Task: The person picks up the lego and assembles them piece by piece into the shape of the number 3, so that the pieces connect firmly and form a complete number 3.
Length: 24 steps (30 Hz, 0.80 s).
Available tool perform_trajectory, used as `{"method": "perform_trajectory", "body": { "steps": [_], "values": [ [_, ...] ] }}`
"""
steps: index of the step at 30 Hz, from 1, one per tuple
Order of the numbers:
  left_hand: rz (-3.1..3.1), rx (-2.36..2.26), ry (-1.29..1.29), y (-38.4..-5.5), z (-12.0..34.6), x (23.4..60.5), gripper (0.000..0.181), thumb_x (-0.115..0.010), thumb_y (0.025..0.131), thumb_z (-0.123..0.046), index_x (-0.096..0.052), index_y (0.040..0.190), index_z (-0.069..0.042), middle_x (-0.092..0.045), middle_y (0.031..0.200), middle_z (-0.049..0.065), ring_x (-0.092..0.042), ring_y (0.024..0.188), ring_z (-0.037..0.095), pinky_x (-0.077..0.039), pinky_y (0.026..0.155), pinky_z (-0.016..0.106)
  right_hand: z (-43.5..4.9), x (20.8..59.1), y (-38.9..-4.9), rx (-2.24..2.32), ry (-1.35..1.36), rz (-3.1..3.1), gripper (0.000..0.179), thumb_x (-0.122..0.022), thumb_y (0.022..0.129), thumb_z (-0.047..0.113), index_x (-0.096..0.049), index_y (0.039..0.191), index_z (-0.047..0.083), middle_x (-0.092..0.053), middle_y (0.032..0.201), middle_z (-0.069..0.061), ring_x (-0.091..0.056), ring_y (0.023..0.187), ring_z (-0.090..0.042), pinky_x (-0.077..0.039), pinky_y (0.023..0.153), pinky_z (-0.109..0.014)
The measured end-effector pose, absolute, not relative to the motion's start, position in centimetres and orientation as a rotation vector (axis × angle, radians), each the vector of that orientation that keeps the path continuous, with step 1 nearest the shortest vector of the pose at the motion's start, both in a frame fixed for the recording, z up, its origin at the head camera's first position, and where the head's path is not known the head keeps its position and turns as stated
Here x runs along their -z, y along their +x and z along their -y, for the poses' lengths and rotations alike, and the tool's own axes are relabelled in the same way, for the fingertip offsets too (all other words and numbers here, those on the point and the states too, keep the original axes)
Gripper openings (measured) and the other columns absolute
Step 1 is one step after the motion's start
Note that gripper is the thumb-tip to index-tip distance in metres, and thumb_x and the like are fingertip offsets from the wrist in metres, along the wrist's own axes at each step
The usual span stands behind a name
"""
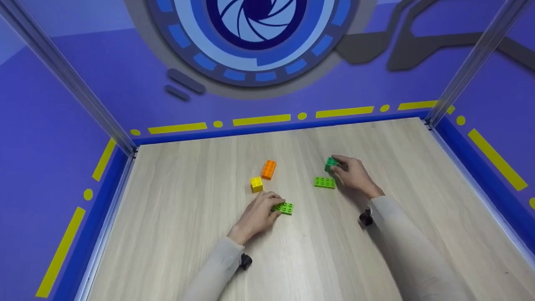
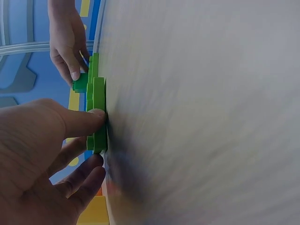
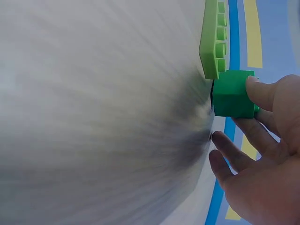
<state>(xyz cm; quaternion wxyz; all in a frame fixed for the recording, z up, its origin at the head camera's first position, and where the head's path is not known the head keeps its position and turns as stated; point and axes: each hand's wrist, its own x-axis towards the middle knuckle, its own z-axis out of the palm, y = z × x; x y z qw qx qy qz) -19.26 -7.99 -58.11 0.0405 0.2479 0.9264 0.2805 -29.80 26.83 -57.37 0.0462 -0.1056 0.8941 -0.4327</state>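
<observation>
My left hand point(image 1: 258, 213) pinches a flat light green building brick point(image 1: 286, 208) between thumb and fingers, low over the table. In the left wrist view the thumb lies across the side of that light green brick point(image 2: 99, 131). Farther right, my right hand point(image 1: 354, 174) grips a dark green square brick point(image 1: 330, 164), its thumb on one side and fingers behind. The right wrist view shows this dark green brick point(image 3: 232, 96) at the table surface. Just in front of it lies a second flat light green brick point(image 1: 324, 182), studs up, untouched by either hand.
A yellow square brick point(image 1: 256, 184) stands just beyond my left fingers. Behind it lies an orange brick point(image 1: 269, 169), angled. The wooden table point(image 1: 175, 217) is bounded by blue-purple panels point(image 1: 54, 125) at the left, back and right.
</observation>
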Motion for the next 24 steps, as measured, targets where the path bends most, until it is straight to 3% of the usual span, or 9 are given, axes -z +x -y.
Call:
{"method": "perform_trajectory", "body": {
  "steps": [10,24],
  "values": [
    [-2.831,-0.923,0.710,-19.0,8.0,58.2,0.032,-0.077,0.100,-0.017,-0.074,0.132,-0.011,-0.069,0.128,0.000,-0.061,0.120,0.020,-0.053,0.106,0.038,-25.9,56.4,-29.4,1.298,-0.364,-2.758,0.051,-0.063,0.109,0.019,-0.052,0.156,0.002,-0.061,0.150,-0.023,-0.061,0.136,-0.041,-0.050,0.114,-0.057],
    [-2.744,-1.081,0.599,-18.9,8.2,58.5,0.034,-0.080,0.098,-0.017,-0.074,0.131,-0.012,-0.069,0.123,-0.001,-0.063,0.117,0.016,-0.054,0.107,0.038,-25.1,55.6,-28.1,1.347,-0.444,-2.735,0.048,-0.065,0.108,0.017,-0.056,0.154,0.003,-0.066,0.144,-0.021,-0.069,0.125,-0.039,-0.058,0.103,-0.055]
  ]
}}
